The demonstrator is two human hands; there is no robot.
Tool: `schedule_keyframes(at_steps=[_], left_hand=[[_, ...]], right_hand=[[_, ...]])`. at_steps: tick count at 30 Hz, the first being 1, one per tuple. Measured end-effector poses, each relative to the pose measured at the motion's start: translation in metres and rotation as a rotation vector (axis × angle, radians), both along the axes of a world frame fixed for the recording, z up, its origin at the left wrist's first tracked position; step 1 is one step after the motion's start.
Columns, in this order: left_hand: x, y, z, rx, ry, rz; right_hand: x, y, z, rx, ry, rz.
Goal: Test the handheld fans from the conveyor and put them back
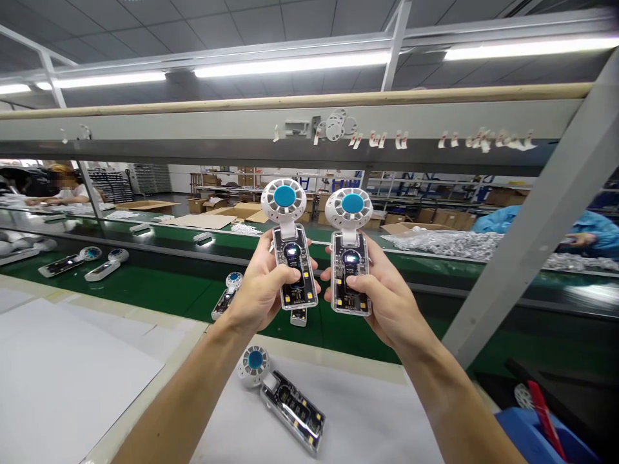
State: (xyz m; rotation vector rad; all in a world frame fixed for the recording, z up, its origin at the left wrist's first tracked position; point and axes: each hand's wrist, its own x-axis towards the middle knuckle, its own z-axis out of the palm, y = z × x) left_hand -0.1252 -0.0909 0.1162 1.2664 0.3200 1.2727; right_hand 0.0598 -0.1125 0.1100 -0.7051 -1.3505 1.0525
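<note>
Obs. via head cam; clock refs taken from centre of view. L hand (258, 293) at 8 o'c, R hand (384, 299) at 4 o'c. Fingers (285, 274) of both hands clenched, each hand grasping one handheld unit upright, thumb across the clear face. L unit (291, 267) at 11 o'c, R unit (351, 274) at 1 o'c: side by side, close, not touching. Each has a round white plastic head w/ radial slots, smooth blue disc at hub, and a flat rectangular transparent case; PCB + small yellow LEDs visible inside, lit ring on board.

Third unit (290, 403) lies flat on white sheet (338, 412) on bench at 6 o'c, same build. More units (104, 264) rest on green conveyor belt (130, 290) at 9 o'c.

Blue-sleeved arm (546, 225) of co-worker at 2–3 o'c, beside heap of silvery bagged parts (449, 246). Second person (65, 193) at 10 o'c, far side of line. Blue bin (541, 438) w/ red strip at 4–5 o'c. Grey steel beam (290, 129) at 12 o'c, small white labels stuck along it.
</note>
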Motion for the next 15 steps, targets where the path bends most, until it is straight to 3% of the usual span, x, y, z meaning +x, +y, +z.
schedule_keyframes(at_steps=[7,10,13,15], left_hand=[[0.005,-0.001,-0.003,0.010,-0.016,-0.016],[0.006,0.003,-0.009,0.072,-0.029,0.106],[0.007,0.008,-0.011,0.154,-0.019,0.344],[0.004,0.006,-0.006,0.080,-0.002,0.332]], right_hand=[[0.001,0.001,-0.004,0.034,0.033,-0.013],[-0.002,0.000,-0.004,-0.002,0.124,-0.086],[-0.013,0.001,-0.002,-0.228,0.209,-0.006],[-0.019,0.001,0.001,-0.277,0.177,-0.063]])
